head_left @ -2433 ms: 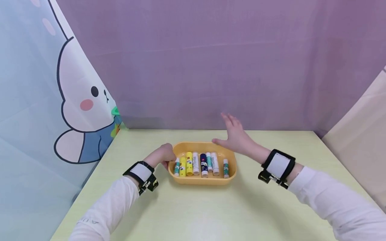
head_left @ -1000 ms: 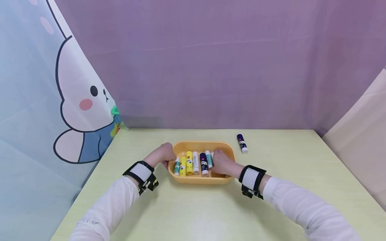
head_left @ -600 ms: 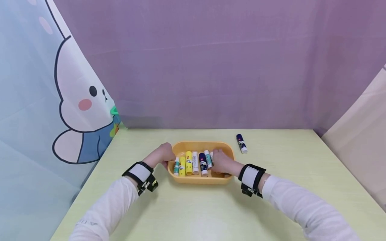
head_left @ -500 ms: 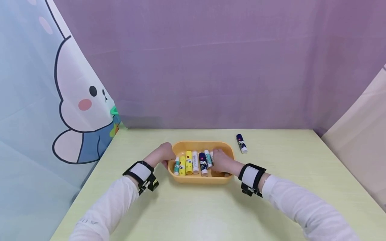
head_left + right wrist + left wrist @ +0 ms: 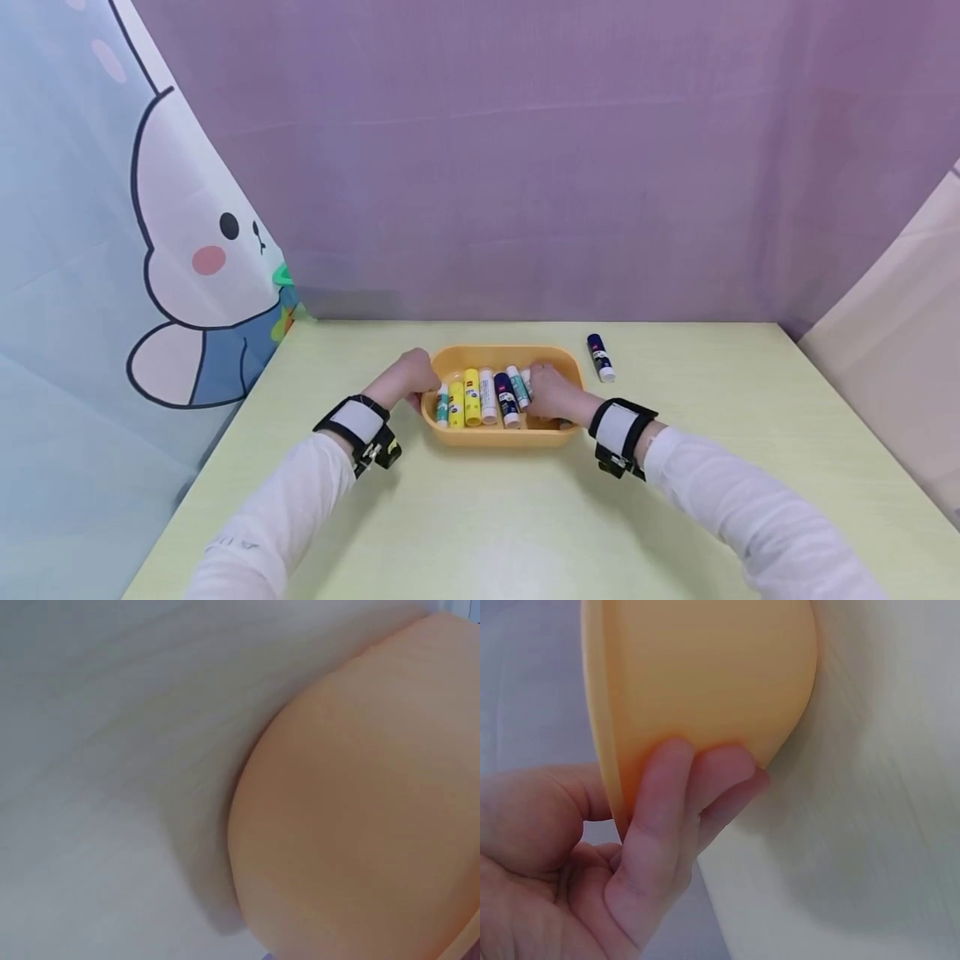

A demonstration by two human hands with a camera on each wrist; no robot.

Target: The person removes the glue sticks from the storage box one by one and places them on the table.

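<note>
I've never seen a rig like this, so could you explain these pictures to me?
There's no machine: a person works with a left hand and a right hand, a camera on each wrist. The wide view comes from the head, looking forward and down; the two close views come from the wrists. On the table sits a yellow tray of tubes; one dark blue tube lies outside. The left hand grips the tray's end. The right reaches inside; its fingertips are hidden, so I can't tell what it holds.
</note>
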